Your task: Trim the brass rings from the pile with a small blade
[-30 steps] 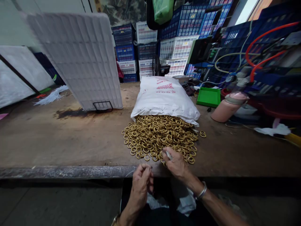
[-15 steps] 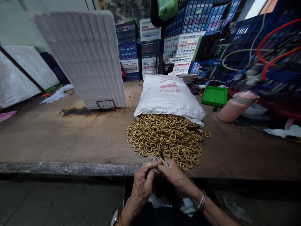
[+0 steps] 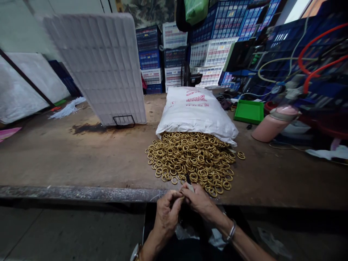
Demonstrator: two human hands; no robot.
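Observation:
A heap of gold-coloured metal rings (image 3: 191,157) spills from the open mouth of a white sack (image 3: 196,110) lying on the worn wooden bench (image 3: 81,159). Both hands meet at the bench's near edge, just below the heap. My left hand (image 3: 167,212) is closed in a pinch, its fingertips touching the right hand. My right hand (image 3: 199,201) is closed round a small thin tool (image 3: 188,183) with a pale tip that sticks up toward the rings. A ring seems to sit between the fingertips, but it is mostly hidden.
A white ribbed panel (image 3: 100,65) stands upright on a wire stand at the back left. A green tray (image 3: 248,111) and a pink flask (image 3: 273,123) lie to the right. Stacked blue and white crates (image 3: 190,54) fill the background. Red and pale hoses hang at the right.
My right hand has drawn back from the ring heap to the bench edge and met my left hand, which rose to it. The two hands now touch at the fingertips.

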